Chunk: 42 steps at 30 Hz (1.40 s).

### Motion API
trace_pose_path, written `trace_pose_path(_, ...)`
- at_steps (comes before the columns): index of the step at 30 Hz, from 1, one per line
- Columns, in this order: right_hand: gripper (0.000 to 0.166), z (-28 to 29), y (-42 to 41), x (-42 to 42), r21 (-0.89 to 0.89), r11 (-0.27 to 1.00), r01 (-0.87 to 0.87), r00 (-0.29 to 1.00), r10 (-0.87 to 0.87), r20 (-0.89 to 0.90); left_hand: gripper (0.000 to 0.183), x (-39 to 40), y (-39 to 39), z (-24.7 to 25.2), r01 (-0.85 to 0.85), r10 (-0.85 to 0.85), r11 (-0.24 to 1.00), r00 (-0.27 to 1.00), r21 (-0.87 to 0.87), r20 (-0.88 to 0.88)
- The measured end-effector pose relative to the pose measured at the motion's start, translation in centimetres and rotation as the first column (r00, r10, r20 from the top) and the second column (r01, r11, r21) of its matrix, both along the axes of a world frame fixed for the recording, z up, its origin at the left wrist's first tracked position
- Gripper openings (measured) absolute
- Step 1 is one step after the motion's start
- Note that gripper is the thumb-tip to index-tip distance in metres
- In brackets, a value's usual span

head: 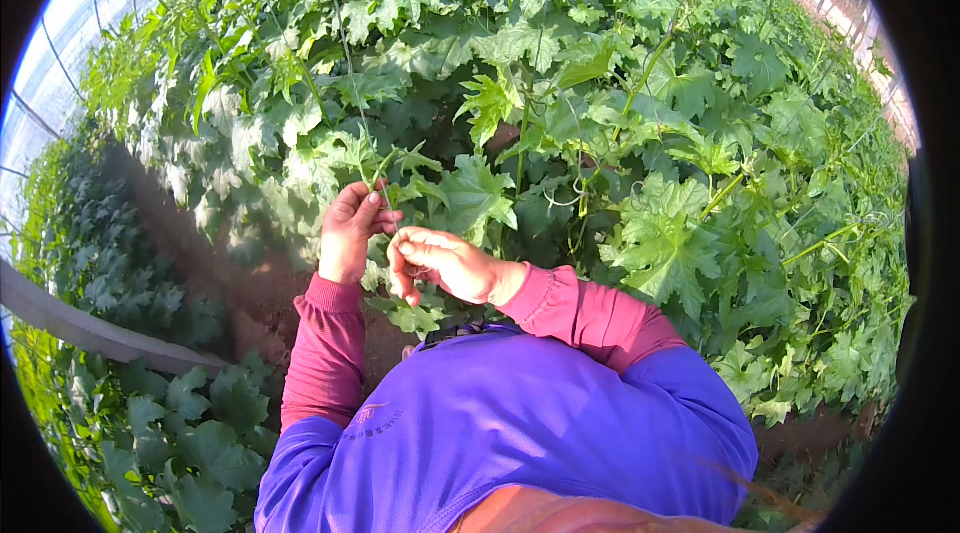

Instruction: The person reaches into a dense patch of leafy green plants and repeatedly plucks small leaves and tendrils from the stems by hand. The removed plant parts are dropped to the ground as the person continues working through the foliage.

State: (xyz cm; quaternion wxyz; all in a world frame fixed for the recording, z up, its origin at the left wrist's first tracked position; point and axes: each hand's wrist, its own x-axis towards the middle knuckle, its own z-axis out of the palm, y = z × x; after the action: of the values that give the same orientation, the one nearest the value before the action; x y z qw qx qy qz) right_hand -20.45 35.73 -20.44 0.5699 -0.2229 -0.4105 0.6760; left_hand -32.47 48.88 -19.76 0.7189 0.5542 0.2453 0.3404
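Note:
My left hand (355,224) is raised at the front of the leafy row, its thumb and fingers pinched around a green vine stem (370,176) near its tip. A thin trellis string (349,56) hangs from above and runs down past that stem. Just to the right and lower, my right hand (448,261) pinches the string's lower part between thumb and forefinger, with the other fingers curled. A small tangle of thin fibre (418,272) shows under the right palm. A lobed vine leaf (478,195) spreads beyond the right hand.
Dense climbing vines (675,248) with tendrils fill the front and right. More strings (547,0) hang among them. A bare soil path (187,233) runs at the left, beside a pale curved post (105,330) and another leafy row (202,443). Greenhouse film (56,56) lies beyond.

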Motion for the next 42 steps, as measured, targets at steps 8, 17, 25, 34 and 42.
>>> trace_pose_path(8,0.028,-8.7,-1.6,0.4,0.012,0.995,0.101,0.898,-0.096,0.430,0.020,-0.2,-0.8,1.6,0.129,-0.123,0.991,0.983,-0.040,0.138)
trace_pose_path(17,0.013,-7.8,-11.1,4.5,0.215,0.930,0.298,0.467,-0.338,0.817,0.026,-3.1,6.9,1.5,-0.171,0.166,0.959,0.985,0.225,0.040)
trace_pose_path(25,0.025,-20.8,-28.9,10.0,-0.164,0.830,0.533,-0.168,0.294,0.941,0.025,-5.8,11.2,3.0,-0.408,0.423,0.846,0.906,0.343,0.035)
trace_pose_path(34,0.020,-4.9,-13.4,6.2,0.399,0.818,0.413,0.422,-0.561,0.712,0.024,-1.5,3.9,5.3,-0.106,0.229,0.894,0.943,0.435,-0.242)
trace_pose_path(42,0.076,14.5,2.4,1.9,0.796,0.458,0.395,0.391,-0.868,0.306,0.008,0.9,-1.0,5.9,0.170,-0.092,0.885,0.977,0.433,-0.194)
